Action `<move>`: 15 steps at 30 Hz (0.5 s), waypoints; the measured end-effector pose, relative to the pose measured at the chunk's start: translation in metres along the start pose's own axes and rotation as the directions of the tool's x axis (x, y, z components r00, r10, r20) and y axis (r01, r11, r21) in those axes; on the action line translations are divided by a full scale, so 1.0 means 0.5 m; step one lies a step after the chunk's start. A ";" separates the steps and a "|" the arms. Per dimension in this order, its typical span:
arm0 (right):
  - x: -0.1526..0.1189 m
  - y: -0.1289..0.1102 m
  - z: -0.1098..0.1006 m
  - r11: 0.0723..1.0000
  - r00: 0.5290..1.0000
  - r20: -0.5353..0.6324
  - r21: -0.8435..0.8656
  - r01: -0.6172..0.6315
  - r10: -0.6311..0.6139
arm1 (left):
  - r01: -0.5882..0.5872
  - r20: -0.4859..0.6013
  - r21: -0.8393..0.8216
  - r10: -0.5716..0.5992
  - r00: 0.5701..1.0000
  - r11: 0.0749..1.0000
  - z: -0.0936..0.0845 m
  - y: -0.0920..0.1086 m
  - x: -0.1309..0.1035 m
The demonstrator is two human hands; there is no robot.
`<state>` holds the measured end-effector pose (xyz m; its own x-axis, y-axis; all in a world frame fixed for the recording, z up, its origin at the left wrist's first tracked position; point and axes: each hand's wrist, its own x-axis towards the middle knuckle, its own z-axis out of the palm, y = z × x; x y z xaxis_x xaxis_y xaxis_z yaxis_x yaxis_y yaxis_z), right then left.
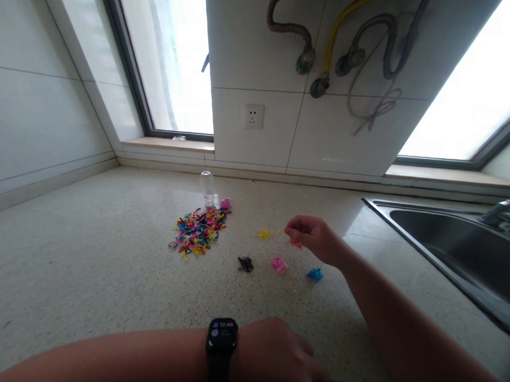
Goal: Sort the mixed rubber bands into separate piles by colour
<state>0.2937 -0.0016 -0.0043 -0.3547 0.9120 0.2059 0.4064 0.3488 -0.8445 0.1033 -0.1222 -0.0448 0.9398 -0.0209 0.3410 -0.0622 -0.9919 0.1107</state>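
My right hand (310,234) is closed in a pinch above the counter, a small yellow rubber band (281,230) at its fingertips. Just under it lies a red rubber band pile (295,243), partly covered by the hand. Left of it is a yellow pile (264,234). Nearer me sit a black pile (246,263), a pink pile (279,265) and a blue pile (314,274). A large mixed heap of coloured rubber bands (200,231) spreads further left. My left hand (278,356), below a black watch (222,340), rests at the near edge, its fingertips dim and mostly hidden.
A clear plastic bottle (206,186) and a pink cap (225,203) stand behind the mixed heap. To the right is a steel sink (404,229) with a faucet (503,209). A tiled wall with a socket (255,117) and hoses (340,27) backs the counter.
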 end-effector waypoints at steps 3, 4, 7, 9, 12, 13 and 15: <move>0.002 -0.008 0.010 0.989 1.000 0.002 0.145 -0.024 0.024 | 0.004 -0.004 0.014 -0.004 1.000 1.000 0.002 -0.001 0.001; 0.003 -0.009 0.014 0.983 0.999 -0.002 0.180 -0.032 0.033 | 0.009 -0.006 0.019 -0.009 1.000 1.000 0.003 -0.001 0.001; 0.005 -0.009 0.022 0.965 0.998 -0.017 0.255 -0.051 0.058 | 0.021 -0.011 0.030 -0.021 1.000 0.999 0.005 0.000 0.002; 0.005 -0.008 0.025 0.953 0.998 -0.023 0.300 -0.051 0.061 | 0.025 -0.007 0.030 -0.025 1.000 0.999 0.005 0.001 0.002; 0.002 -0.006 0.025 0.926 0.998 -0.021 0.374 -0.040 0.052 | 0.028 0.011 0.024 -0.029 1.000 0.999 0.005 0.003 0.001; 0.001 -0.006 0.024 0.917 0.999 -0.018 0.398 -0.035 0.046 | 0.028 0.016 0.024 -0.029 0.999 0.999 0.004 0.004 0.001; -0.001 -0.007 0.023 0.901 0.999 -0.016 0.433 -0.024 0.035 | 0.028 0.020 0.024 -0.028 0.999 0.999 0.004 0.003 0.000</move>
<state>0.2827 -0.0058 -0.0072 -0.3270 0.9269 0.1845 0.0106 0.1988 -0.9800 0.1038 -0.1240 -0.0465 0.9478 0.0047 0.3189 -0.0277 -0.9949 0.0973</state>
